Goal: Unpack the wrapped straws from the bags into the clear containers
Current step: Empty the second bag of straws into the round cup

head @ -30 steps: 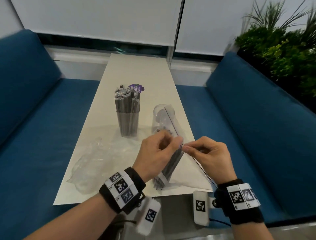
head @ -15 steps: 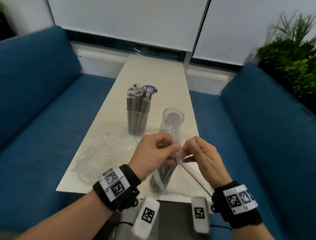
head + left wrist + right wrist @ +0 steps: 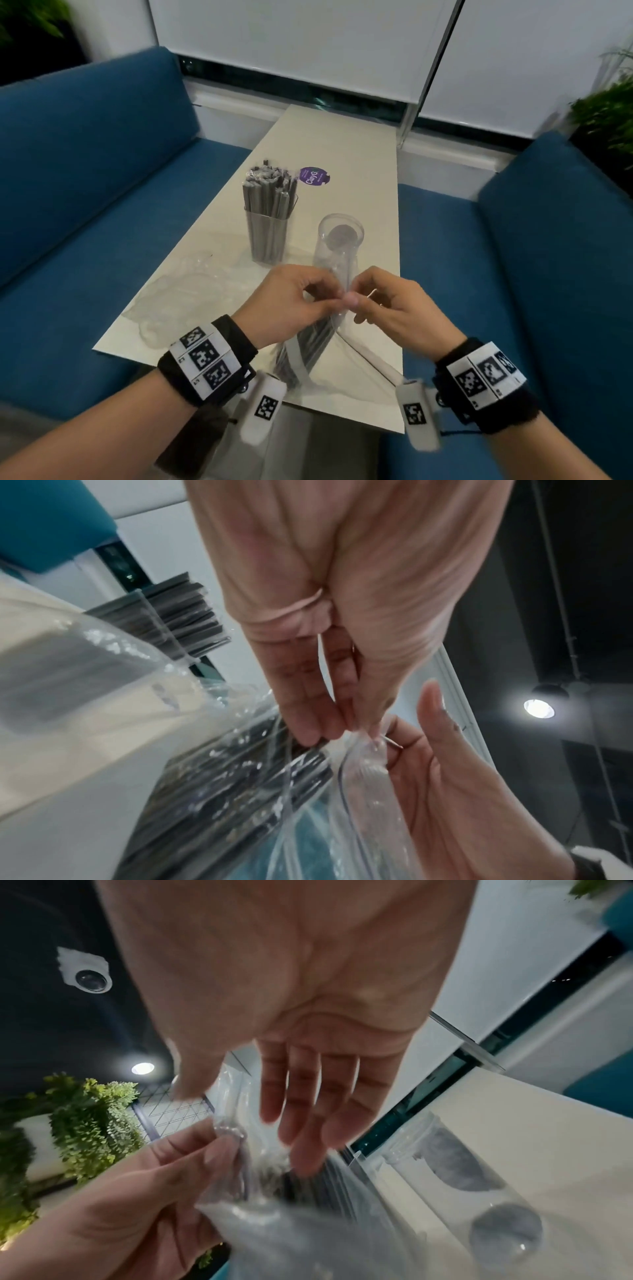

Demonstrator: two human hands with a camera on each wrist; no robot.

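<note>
Both hands have drawn closer together at the mouth of the clear bag since a second ago, and the head view has tipped down toward them. Nearest the person, the left hand (image 3: 291, 301) pinches one lip of the clear bag of wrapped straws (image 3: 308, 346) between thumb and fingertips, and the right hand (image 3: 394, 308) pinches the opposite lip with thumb and forefinger, its other fingers hanging loose over the opening. The bag stands tilted on the near end of the tabletop (image 3: 363, 407), its dark straws bunched at the bottom. The likely trouble lies here: thin, slick film could slip from either pinch, or tear unevenly if the pull is lopsided, and the bundle could then spill over the near edge onto the floor. Just beyond the hands stands the empty clear container (image 3: 339, 240), tall and narrow; I judge that a jerk as the seal gives could knock it over. To the left lies a crumpled empty bag (image 3: 178, 291), which could snag a stray hand. Farther back, the filled container of wrapped straws (image 3: 269, 222) stands upright, with a purple sticker (image 3: 314, 176) behind it.
</note>
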